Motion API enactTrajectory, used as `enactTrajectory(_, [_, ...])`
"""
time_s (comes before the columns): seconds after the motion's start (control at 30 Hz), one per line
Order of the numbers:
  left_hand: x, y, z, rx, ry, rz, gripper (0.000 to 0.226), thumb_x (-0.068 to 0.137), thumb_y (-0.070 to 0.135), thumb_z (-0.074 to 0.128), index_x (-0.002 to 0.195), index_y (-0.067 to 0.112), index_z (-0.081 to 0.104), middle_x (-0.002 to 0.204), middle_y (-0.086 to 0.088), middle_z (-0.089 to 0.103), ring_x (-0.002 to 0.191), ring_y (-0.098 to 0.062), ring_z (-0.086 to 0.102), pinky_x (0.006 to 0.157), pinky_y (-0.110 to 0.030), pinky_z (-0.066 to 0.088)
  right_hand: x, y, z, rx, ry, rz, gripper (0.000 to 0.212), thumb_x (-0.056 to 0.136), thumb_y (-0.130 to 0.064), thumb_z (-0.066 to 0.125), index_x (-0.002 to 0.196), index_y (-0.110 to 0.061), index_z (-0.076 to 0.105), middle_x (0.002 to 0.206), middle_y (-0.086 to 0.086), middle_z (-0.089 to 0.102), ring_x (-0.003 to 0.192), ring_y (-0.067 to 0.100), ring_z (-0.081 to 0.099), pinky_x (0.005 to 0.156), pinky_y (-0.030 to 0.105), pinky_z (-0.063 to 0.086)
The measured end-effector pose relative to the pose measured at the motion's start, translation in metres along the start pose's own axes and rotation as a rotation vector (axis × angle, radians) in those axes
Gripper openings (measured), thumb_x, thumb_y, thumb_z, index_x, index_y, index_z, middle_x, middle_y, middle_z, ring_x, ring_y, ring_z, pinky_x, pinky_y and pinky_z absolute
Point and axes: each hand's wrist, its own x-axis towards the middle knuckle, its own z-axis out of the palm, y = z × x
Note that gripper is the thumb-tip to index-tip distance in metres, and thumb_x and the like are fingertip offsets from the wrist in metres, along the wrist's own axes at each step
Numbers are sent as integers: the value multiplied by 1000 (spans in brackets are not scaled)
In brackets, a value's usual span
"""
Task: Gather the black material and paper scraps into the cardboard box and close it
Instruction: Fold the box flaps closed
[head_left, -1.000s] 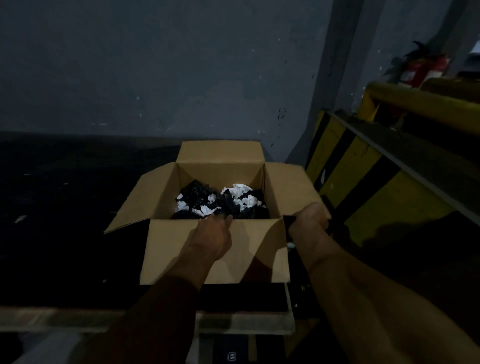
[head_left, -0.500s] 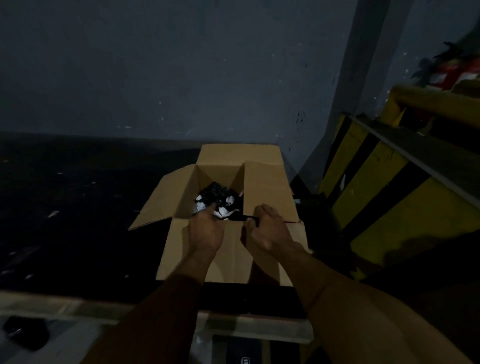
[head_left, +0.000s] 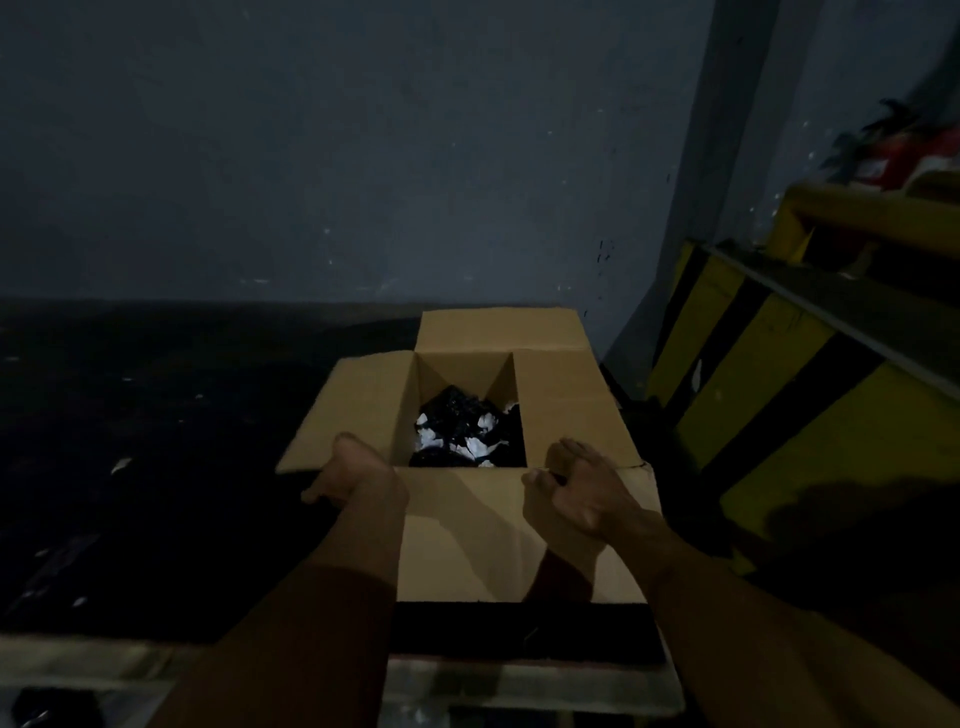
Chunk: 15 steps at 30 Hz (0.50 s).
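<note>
The cardboard box (head_left: 498, 540) stands in front of me on a dark surface. Inside it lie black material (head_left: 457, 410) and white paper scraps (head_left: 431, 439). Its right flap (head_left: 566, 400) is folded flat over the right half of the opening. The left flap (head_left: 358, 405) slopes outward and the far flap (head_left: 498, 330) stands up. My left hand (head_left: 356, 475) grips the near corner of the left flap, thumb on top and fingers beneath. Curled at the near edge of the right flap, my right hand (head_left: 582, 486) pinches it; a dark sliver shows between its fingers.
A yellow-and-black striped barrier (head_left: 779, 395) runs close along the box's right side, with a yellow rail (head_left: 878, 213) and red items (head_left: 904, 156) behind. A grey wall (head_left: 363, 156) rises behind the box. Small pale bits (head_left: 120, 464) dot the dark surface to the left.
The right flap has been folded over the box by my right hand. My left hand has left the box's near edge and taken hold of the left flap. The view has moved closer.
</note>
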Motion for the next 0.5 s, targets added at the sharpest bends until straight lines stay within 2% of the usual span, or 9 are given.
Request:
enactTrajectory(0.03, [-5,0,0,-63,-7,42,66,92,23,49,149,12,17,144,-17,38,127,-33,41,94,-33,34,-1,-2,-1,1,-9,13,44,96,-52,41,114,-13,52,141,11,43,135,27,33,109,37,25])
enactTrajectory(0.07, [-4,-6,-3,-17,-22,154,61,91,24,51,146,16,26,139,-16,44,123,-33,45,89,-31,34,-1,-3,-1,3,-16,27,48,97,-52,39,121,-12,51,146,11,39,138,26,30,112,37,22])
enactTrajectory(0.1, [-7,-9,-7,127,-90,335,51,92,26,51,141,20,37,133,-14,52,119,-33,49,86,-30,35,-2,-5,-1,6,-27,46,51,97,-51,38,127,-11,49,149,10,37,140,26,27,113,37,21])
enactTrajectory(0.2, [6,-26,-16,740,-416,890,31,92,31,45,113,22,66,109,-13,63,104,-34,57,83,-35,40,-2,-7,0,-21,-31,59,50,100,-46,33,128,-7,47,147,12,39,140,28,28,114,36,21])
enactTrajectory(0.27, [20,-29,-20,1160,-584,1172,37,91,37,36,88,18,68,90,-8,60,88,-29,57,76,-36,39,-4,-11,-2,-63,-53,68,48,102,-39,30,135,-7,46,151,12,36,142,25,26,115,34,20])
enactTrajectory(0.3, [21,-28,-19,1328,-615,1289,41,91,39,32,80,17,65,86,-6,59,81,-25,54,74,-36,37,-3,-13,-2,-81,-55,77,46,103,-35,30,136,-8,47,150,11,38,142,25,28,114,32,22])
enactTrajectory(0.33, [24,-28,-13,1427,-623,1371,42,92,39,30,75,16,62,84,-5,59,75,-22,50,73,-36,35,-2,-14,-4,-99,-39,77,43,102,-32,32,131,-8,52,144,12,45,137,26,37,109,31,28])
enactTrajectory(0.4, [26,-20,1,1515,-648,1345,43,93,40,31,73,16,60,82,-6,60,70,-23,50,72,-35,36,5,-16,-8,-143,5,84,36,100,-28,37,116,-8,61,124,14,59,116,31,54,93,33,41])
enactTrajectory(0.5, [37,-8,31,1621,-741,1266,33,94,38,39,84,15,60,94,-10,64,82,-30,60,73,-36,46,27,-18,-19,-270,4,87,26,96,-22,46,113,-9,61,117,13,60,107,32,56,88,37,46])
